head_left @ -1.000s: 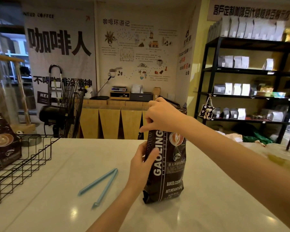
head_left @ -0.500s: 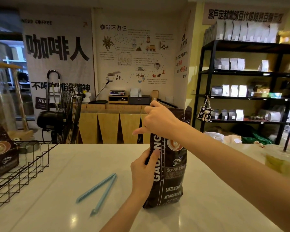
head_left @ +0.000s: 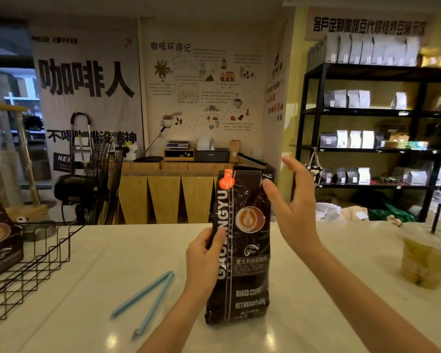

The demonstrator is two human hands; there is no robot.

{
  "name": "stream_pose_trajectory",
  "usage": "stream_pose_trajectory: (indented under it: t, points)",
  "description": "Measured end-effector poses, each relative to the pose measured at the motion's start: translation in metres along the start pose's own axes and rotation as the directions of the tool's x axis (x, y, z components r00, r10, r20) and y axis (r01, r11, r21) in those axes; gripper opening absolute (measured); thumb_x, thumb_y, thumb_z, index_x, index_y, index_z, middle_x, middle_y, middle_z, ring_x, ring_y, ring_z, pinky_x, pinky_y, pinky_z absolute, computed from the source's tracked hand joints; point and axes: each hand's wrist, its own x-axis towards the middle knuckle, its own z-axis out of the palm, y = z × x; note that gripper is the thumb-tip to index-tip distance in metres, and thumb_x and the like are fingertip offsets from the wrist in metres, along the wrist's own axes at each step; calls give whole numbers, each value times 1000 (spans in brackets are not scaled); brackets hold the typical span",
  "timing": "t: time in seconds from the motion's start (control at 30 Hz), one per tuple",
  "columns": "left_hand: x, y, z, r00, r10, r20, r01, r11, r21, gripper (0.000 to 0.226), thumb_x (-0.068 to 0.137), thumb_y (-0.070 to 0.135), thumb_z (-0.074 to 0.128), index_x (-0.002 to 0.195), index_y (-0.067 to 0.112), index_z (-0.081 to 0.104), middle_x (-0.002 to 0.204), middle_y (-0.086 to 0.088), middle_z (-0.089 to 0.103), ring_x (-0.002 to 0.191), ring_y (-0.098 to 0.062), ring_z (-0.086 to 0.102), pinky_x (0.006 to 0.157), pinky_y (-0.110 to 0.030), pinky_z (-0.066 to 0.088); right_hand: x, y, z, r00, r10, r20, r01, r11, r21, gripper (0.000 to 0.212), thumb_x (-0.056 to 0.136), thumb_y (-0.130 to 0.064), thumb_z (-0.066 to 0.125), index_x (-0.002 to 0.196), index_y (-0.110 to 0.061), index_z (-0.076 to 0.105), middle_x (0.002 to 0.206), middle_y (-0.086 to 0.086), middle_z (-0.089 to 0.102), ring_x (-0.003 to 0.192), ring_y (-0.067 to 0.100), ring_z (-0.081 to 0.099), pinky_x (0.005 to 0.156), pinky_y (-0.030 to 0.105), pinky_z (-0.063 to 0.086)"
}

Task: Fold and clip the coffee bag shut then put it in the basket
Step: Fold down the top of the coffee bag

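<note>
A tall black coffee bag (head_left: 242, 253) stands upright on the white table (head_left: 316, 314), its top unfolded and straight. My left hand (head_left: 205, 261) grips the bag's left side at mid-height. My right hand (head_left: 292, 212) hovers just right of the bag's upper part, fingers spread, holding nothing. A light blue bag clip (head_left: 144, 300) lies open in a V on the table, left of the bag. The black wire basket (head_left: 33, 266) sits at the left edge with another dark coffee bag (head_left: 0, 240) in it.
A plastic cup with a yellowish drink and a black straw (head_left: 427, 256) stands at the right of the table. A black fan (head_left: 97, 179) stands behind the basket. Wooden counters and black shelves with white bags line the back.
My right hand has let go of the bag's top and moved off to the right, opening up. The bag's top has sprung up straight. My left hand keeps its grip.
</note>
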Motion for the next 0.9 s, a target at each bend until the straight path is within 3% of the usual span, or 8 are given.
stream_pose_trajectory:
  t: [0.13, 0.33, 0.4, 0.47, 0.53, 0.67, 0.8, 0.9]
  points:
    - [2, 0, 2, 999, -31, -7, 31, 999, -29, 14, 90, 26, 48, 82, 27, 60, 87, -1, 70, 83, -16, 68, 66, -26, 54, -48, 26, 1, 804, 532, 268, -595, 733, 330, 56, 80, -31, 62, 131, -21, 39, 133, 2, 49, 119, 16, 49, 90, 27, 46]
    - [7, 6, 7, 994, -107, -4, 107, 994, -21, 32, 89, 29, 49, 120, 22, 45, 118, -3, 60, 98, -11, 62, 78, -28, 52, -81, 32, 9, 692, 586, 422, -722, 553, 415, 42, 74, -28, 68, 113, -22, 51, 115, 3, 63, 102, 16, 63, 76, 26, 54]
    - [14, 20, 11, 997, 67, -27, -64, 991, 120, 52, 87, 32, 52, 134, 22, 31, 127, 6, 49, 106, 0, 51, 91, -25, 45, -83, 29, 9, 706, 579, 407, -708, 559, 432, 28, 80, -20, 65, 105, -19, 52, 106, 3, 66, 94, 14, 66, 68, 22, 55]
    - [26, 39, 20, 927, 374, 9, -343, 841, 418, 63, 83, 42, 52, 137, 19, 28, 136, 1, 42, 120, -1, 38, 103, -25, 30, -84, 26, 10, 721, 570, 394, -692, 575, 436, 23, 82, -19, 63, 103, -18, 53, 102, 3, 68, 92, 14, 67, 67, 20, 55]
    - [44, 59, 36, 799, 583, 150, -511, 525, 681, 67, 79, 52, 47, 135, 17, 34, 144, -8, 36, 132, -16, 30, 107, -31, 20, -85, 23, 11, 733, 571, 370, -679, 574, 458, 21, 82, -18, 62, 101, -16, 54, 99, 5, 69, 88, 12, 68, 66, 20, 55]
    - [81, 87, 71, 715, 540, 443, -564, 71, 823, 65, 78, 59, 46, 127, 16, 44, 138, -14, 44, 131, -30, 35, 106, -46, 26, -90, 19, 13, 751, 568, 338, -657, 586, 475, 15, 83, -20, 61, 95, -15, 54, 96, 7, 69, 83, 12, 69, 64, 20, 55]
    - [98, 92, 88, 792, 331, 514, -546, 7, 838, 47, 87, 49, 42, 102, 7, 58, 105, -13, 63, 98, -29, 57, 80, -40, 41, -94, 19, 12, 785, 532, 318, -619, 637, 460, 10, 85, -23, 58, 90, -16, 54, 95, 7, 69, 87, 16, 68, 70, 26, 56]
    - [102, 87, 88, 780, 390, 489, -553, 64, 831, 43, 92, 41, 39, 92, 5, 62, 91, -14, 66, 82, -30, 63, 64, -36, 43, -96, 20, 13, 813, 505, 288, -581, 678, 450, 8, 87, -24, 54, 88, -16, 55, 92, 5, 68, 86, 16, 67, 71, 27, 56]
